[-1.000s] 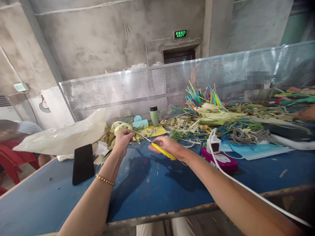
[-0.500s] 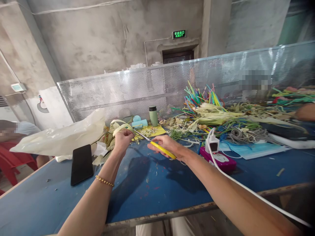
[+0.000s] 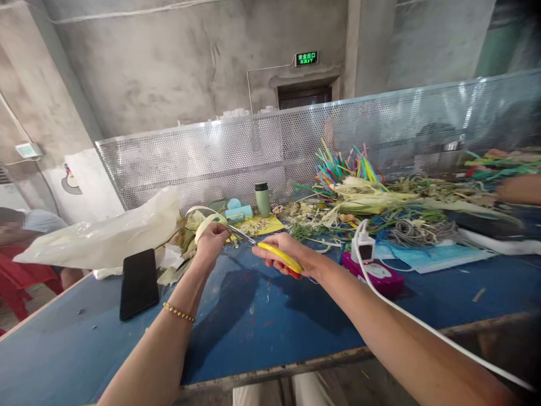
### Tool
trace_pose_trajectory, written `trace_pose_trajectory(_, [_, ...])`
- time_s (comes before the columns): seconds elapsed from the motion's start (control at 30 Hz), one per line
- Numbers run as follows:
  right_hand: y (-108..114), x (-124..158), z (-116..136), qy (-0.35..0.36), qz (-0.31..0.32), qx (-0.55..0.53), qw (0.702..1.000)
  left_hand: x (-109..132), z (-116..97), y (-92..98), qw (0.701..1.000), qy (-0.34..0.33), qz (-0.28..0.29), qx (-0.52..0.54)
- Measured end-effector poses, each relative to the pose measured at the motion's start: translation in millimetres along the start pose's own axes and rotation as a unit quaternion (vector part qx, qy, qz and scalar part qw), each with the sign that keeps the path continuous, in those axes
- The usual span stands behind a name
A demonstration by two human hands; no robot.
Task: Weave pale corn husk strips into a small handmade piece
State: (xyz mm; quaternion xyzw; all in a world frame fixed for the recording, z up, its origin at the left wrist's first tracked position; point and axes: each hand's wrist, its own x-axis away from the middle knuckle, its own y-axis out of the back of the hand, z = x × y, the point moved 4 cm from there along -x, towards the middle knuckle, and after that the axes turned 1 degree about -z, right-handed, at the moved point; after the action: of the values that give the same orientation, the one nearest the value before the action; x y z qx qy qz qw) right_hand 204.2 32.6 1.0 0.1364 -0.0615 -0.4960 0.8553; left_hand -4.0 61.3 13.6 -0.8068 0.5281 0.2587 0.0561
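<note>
Pinched in the closed fingers of my left hand (image 3: 212,239) is a pale green husk strip (image 3: 206,221), which loops up and back behind the hand. My right hand (image 3: 292,245) is closed around scissors by their yellow handle (image 3: 279,256); a bit of red shows under it. The scissor blades (image 3: 242,233) point left, and their tips reach the fingertips of my left hand. Whether the blades touch the strip is too small to tell. Behind my left hand lies a heap of dried husks (image 3: 186,239).
A black phone (image 3: 138,285) lies left on the blue table (image 3: 236,338), before a plastic bag (image 3: 105,237). Behind stand a green bottle (image 3: 262,200) and a perforated metal screen (image 3: 228,152). Right are a purple power strip (image 3: 386,279), its white cable (image 3: 406,313), husk piles (image 3: 372,200) and another person's arm (image 3: 519,190).
The scissor handles have turned slightly in my right hand, and red now shows beneath the yellow. My left hand keeps its pinch on the husk strip. The view has shifted a little.
</note>
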Motion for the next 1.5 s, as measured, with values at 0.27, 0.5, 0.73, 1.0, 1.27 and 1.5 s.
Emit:
trace_pose_trajectory(0.27, [0.7,-4.0,-5.4,-0.005,0.045,-0.030,0.998,2.0,-3.4,0.1,1.000,-0.006,0.003,0.022])
trace_pose_trajectory(0.5, [-1.6,-2.3,-3.4,-0.004,0.041,-0.029,0.999,1.3,-2.0,-0.2,1.000,-0.009,0.000,0.010])
trace_pose_trajectory(0.73, [-1.1,0.1,-0.4,0.013,-0.042,0.071,0.997,1.6,0.2,0.3,0.998,-0.005,0.006,-0.057])
trace_pose_trajectory(1.0, [-0.1,0.9,7.1,0.101,-0.084,0.195,0.972,4.6,-2.3,1.5,0.997,0.016,0.015,-0.079])
trace_pose_trajectory(1.27, [1.9,0.5,11.4,0.146,-0.124,0.282,0.940,4.6,-4.6,2.9,0.997,0.012,0.021,-0.080])
trace_pose_trajectory(1.5, [2.7,-4.6,6.6,0.156,-0.149,0.301,0.929,4.2,-5.3,3.3,0.999,0.022,0.015,-0.042])
